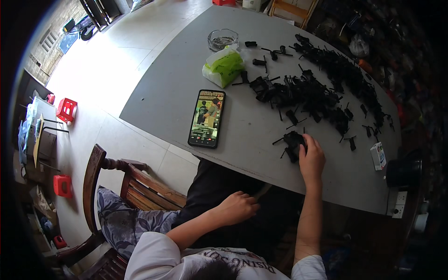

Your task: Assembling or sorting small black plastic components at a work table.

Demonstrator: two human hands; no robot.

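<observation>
My right hand (311, 160) is on the table near its front edge. Its thumb and fingers close on a small clump of black plastic parts (293, 140) with thin stems sticking out. Over my lap, below the table edge, my left hand (237, 206) has its fingers curled in; whatever may be inside them is hidden. Beyond my right hand lies a big heap of similar black parts (303, 93). A second long pile (336, 65) runs along the far right side. Several single parts, such as a black part (259, 62), lie loose around them.
On the grey table (163, 84) a phone (206, 119) shows a lit video, beside a green-and-white plastic bag (224, 67) and a glass ashtray (223, 40). At the right are a small white box (378, 156) and a black container (403, 172). A wooden chair (149, 186) stands left.
</observation>
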